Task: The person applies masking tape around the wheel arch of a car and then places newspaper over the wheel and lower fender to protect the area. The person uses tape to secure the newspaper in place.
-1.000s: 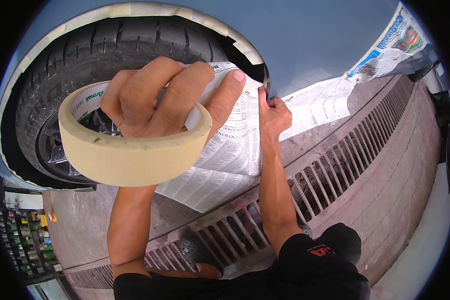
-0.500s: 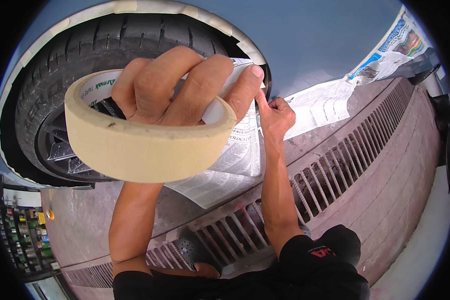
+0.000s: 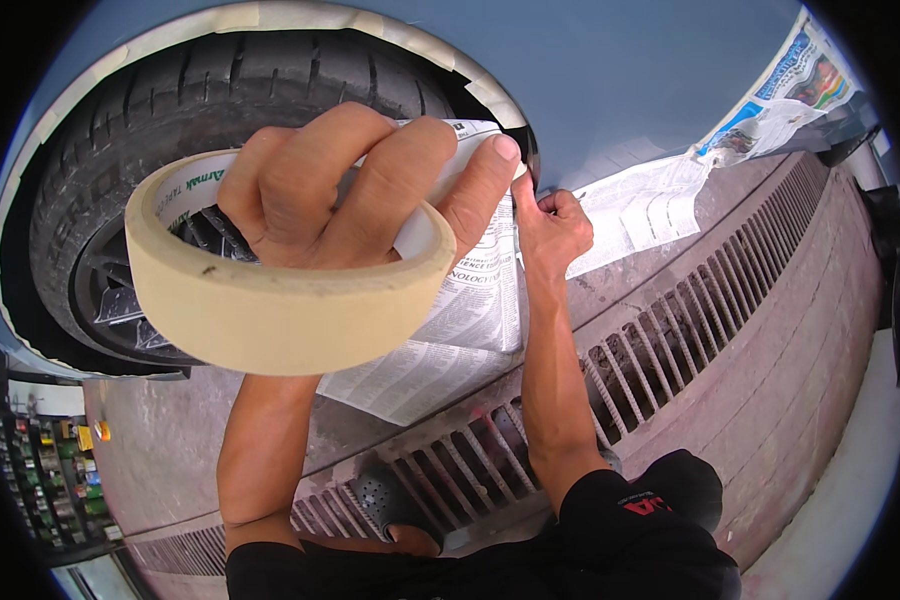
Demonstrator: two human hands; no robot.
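A wide roll of cream masking tape (image 3: 290, 320) hangs around the fingers of my left hand (image 3: 335, 190), which are hooked through its core. That hand is in front of a sheet of newspaper (image 3: 470, 305), its thumb close to the upper edge. My right hand (image 3: 552, 228) is closed, its thumb raised against the sheet's right edge at the wheel arch; what lies between its fingers is partly hidden. Behind my left hand is a dusty black tyre (image 3: 300, 75) on a dark wheel. Pale tape strips (image 3: 270, 15) line the arch of the blue-grey car body (image 3: 620, 80).
More newspaper (image 3: 645, 210) is fixed along the car's lower edge at right. Below runs a barred floor drain (image 3: 670, 340) across the concrete floor (image 3: 780, 330). My shoe (image 3: 380, 500) stands by the bars. Shelves with small containers (image 3: 50, 470) are at far left.
My left hand and the tape roll have shifted slightly left and down, showing more of the newspaper's top. My right hand stays almost in place at the arch.
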